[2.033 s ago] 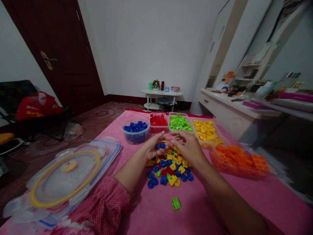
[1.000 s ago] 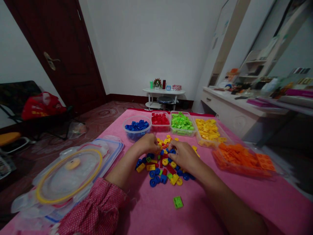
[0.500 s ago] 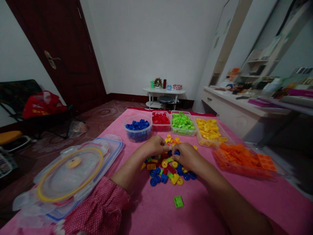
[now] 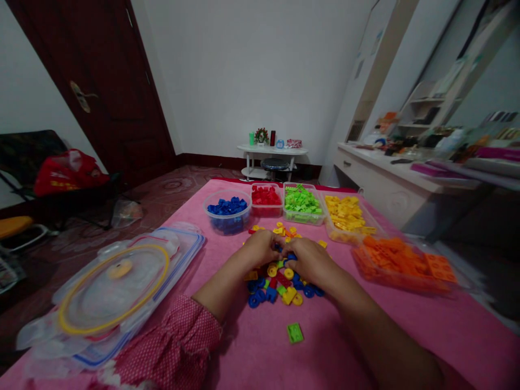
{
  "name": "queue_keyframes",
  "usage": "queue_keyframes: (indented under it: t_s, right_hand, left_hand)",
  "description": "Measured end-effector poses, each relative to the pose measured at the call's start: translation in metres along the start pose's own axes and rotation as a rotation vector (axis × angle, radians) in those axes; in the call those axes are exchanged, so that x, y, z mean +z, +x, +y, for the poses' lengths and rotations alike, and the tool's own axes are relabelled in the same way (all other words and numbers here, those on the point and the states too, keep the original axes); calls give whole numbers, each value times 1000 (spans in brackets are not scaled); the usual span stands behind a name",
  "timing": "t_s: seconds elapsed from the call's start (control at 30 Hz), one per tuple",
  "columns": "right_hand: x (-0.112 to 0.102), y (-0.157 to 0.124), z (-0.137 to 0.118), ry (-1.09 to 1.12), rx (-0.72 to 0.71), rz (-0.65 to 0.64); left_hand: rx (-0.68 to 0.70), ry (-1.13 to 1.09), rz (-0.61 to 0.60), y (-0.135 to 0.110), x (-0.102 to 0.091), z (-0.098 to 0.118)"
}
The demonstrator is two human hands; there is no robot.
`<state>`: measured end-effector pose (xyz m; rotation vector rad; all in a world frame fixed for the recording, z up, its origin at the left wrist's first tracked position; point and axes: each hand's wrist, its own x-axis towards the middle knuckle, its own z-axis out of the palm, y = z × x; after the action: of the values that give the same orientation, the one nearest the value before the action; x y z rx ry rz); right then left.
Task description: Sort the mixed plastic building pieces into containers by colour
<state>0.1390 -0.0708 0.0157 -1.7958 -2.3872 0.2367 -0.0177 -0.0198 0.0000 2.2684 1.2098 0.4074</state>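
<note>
Fingers bent, my left hand [image 4: 263, 249] and right hand [image 4: 307, 259] come close together over a pile of mixed toy bricks [image 4: 284, 280] mid-worktop [image 4: 252, 346]; I cannot tell what either grip holds. Behind the pile stands a round tub [image 4: 227, 227] of blue pieces; a green brick [image 4: 294, 332] lies apart in front.

Legible text: 0 items. Red bag [image 4: 69, 170] on the dark folding chair [image 4: 28, 142], left side: yellow lettering [image 4: 60, 187] low on its front, blurred, characters unresolved. Tall pale panel [image 4: 378, 23], right side: at least 1 small sheet [image 4: 377, 42] on it, too small to tell any print. Far white tabletop [image 4: 244, 147]: small blue object [image 4: 280, 143], any figures on it too small to tell. White bottle [image 4: 452, 142] on the dresser [image 4: 382, 176]: blurred, label unreadable.
</note>
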Motion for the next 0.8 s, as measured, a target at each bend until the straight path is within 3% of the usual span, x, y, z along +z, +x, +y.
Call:
queue_keyframes:
  t_s: [0.13,0.23,0.43,0.6,0.8]
  right_hand:
    - [-2,1,2,-44,18,14]
    - [-4,5,13,82,3,18]
    - [0,16,31,418,32,197]
    - [3,20,34,730,108,244]
    - [-4,19,35,768,151,300]
  left_hand:
    - [39,184,54,-4,1,7]
    - [50,250,62,-4,1,9]
    - [-69,208,109,-2,6,9]
    - [-24,119,193,1,5,8]
    - [1,43,248,2,-1,7]
